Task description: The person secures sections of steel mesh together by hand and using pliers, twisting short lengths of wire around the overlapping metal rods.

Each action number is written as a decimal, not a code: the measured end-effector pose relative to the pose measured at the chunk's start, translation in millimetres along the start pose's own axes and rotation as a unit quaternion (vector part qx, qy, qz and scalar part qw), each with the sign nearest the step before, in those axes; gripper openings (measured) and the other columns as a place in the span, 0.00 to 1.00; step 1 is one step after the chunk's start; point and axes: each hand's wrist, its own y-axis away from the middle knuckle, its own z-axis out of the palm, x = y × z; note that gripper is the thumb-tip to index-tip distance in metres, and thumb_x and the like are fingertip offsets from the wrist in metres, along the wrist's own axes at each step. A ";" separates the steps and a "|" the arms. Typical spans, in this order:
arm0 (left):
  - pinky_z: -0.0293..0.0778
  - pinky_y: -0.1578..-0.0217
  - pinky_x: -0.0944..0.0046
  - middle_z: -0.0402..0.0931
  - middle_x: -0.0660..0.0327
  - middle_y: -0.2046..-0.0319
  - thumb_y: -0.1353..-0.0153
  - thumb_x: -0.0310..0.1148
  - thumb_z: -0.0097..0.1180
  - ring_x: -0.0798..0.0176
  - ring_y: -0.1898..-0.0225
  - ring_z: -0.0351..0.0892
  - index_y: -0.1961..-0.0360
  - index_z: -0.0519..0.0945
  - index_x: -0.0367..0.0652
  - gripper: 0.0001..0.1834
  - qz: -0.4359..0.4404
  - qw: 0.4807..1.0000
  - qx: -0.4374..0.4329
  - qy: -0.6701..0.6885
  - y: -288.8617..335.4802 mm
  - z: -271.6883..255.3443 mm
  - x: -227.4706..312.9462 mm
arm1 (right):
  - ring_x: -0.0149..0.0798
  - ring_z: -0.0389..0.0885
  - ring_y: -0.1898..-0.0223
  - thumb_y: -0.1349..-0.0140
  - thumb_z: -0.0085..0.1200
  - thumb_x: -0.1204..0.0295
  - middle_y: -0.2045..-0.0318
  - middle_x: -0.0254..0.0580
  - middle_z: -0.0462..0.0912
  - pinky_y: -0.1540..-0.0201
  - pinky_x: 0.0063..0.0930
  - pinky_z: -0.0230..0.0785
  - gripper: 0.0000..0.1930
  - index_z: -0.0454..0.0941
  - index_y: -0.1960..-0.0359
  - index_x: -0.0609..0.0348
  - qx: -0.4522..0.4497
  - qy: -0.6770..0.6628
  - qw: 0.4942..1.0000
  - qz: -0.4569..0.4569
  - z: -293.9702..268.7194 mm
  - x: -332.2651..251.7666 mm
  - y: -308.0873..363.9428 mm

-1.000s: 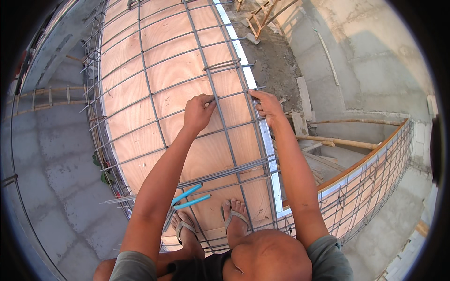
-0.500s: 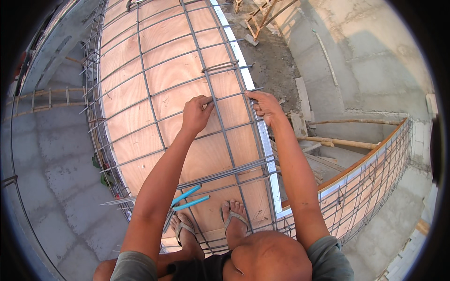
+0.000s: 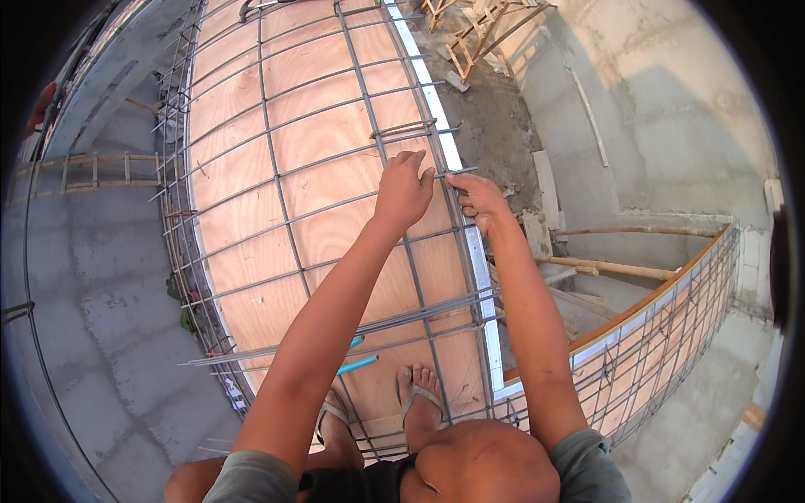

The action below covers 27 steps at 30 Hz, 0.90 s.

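Pale plywood (image 3: 323, 214) lies under a grid of thin steel rebar (image 3: 366, 96). My right hand (image 3: 480, 199) is closed at the grid's right edge, thumb and forefinger pinching a crosswise rebar near its end. Just left of it, my left hand (image 3: 406, 193) hovers over the lengthwise bar, thumb and forefinger apart with nothing visible between them. By my feet, the blue handles (image 3: 359, 365) of a hand tool stick out from behind my left forearm, which hides the rest. A bundle of loose thin rods (image 3: 394, 317) crosses the grid in front of my sandalled feet.
A white metal strip (image 3: 434, 117) edges the plywood, with a drop to the ground beyond it. At right, a second rebar grid (image 3: 662, 335) curves along a lower panel near bamboo poles (image 3: 616, 267). A wooden ladder (image 3: 95, 170) and concrete floor (image 3: 92, 260) lie left.
My left hand has moved right, away from the bar crossing and toward my right hand, and its pinch has loosened. My left forearm now covers more of the blue-handled tool.
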 end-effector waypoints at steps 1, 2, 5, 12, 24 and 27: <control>0.78 0.50 0.52 0.82 0.44 0.50 0.36 0.31 0.60 0.43 0.48 0.81 0.49 0.83 0.32 0.17 -0.005 1.000 0.011 -0.004 -6.1 6.6 -2.2 | 0.19 0.56 0.83 0.37 0.66 0.66 0.78 0.23 0.69 0.82 0.21 0.40 0.09 0.81 0.68 0.56 -0.006 0.003 1.000 0.001 1.4 0.8 -1.8; 0.78 0.50 0.52 0.82 0.42 0.50 0.36 0.32 0.60 0.42 0.47 0.82 0.49 0.82 0.30 0.18 -0.010 1.000 0.022 -0.009 -10.1 10.9 -5.1 | 0.19 0.56 0.83 0.37 0.66 0.66 0.78 0.23 0.68 0.82 0.21 0.40 0.08 0.81 0.67 0.55 -0.008 -0.001 1.000 0.008 3.9 2.2 -3.1; 0.80 0.51 0.52 0.85 0.40 0.55 0.37 0.33 0.62 0.43 0.51 0.85 0.50 0.82 0.29 0.19 -0.095 0.985 -0.133 -0.051 -21.9 22.4 10.5 | 0.19 0.56 0.84 0.36 0.65 0.66 0.80 0.22 0.67 0.83 0.21 0.41 0.07 0.81 0.67 0.54 0.006 0.002 1.000 0.018 -8.7 3.1 -5.7; 0.80 0.55 0.56 0.87 0.46 0.61 0.38 0.28 0.62 0.48 0.59 0.88 0.58 0.86 0.32 0.11 -0.132 0.982 0.037 0.126 0.0 23.7 17.4 | 0.19 0.57 0.85 0.34 0.62 0.66 0.83 0.21 0.66 0.84 0.19 0.41 0.07 0.82 0.64 0.55 -0.006 0.013 1.000 0.018 -1.6 3.5 -2.0; 0.78 0.55 0.53 0.84 0.49 0.62 0.41 0.24 0.63 0.45 0.58 0.84 0.60 0.87 0.35 0.09 -0.033 0.989 0.099 0.104 20.4 36.3 25.3 | 0.53 0.88 0.68 0.45 0.64 0.67 0.71 0.56 0.87 0.63 0.42 0.78 0.11 0.87 0.70 0.64 0.116 0.622 0.758 -0.157 16.0 -57.6 24.4; 0.77 0.55 0.51 0.83 0.48 0.63 0.43 0.24 0.63 0.44 0.58 0.83 0.61 0.86 0.34 0.09 -0.021 0.990 0.093 0.105 22.3 36.1 23.2 | 0.55 0.89 0.65 0.47 0.63 0.70 0.71 0.57 0.87 0.61 0.43 0.80 0.08 0.87 0.72 0.62 0.104 0.727 0.634 -0.242 46.0 -88.7 59.9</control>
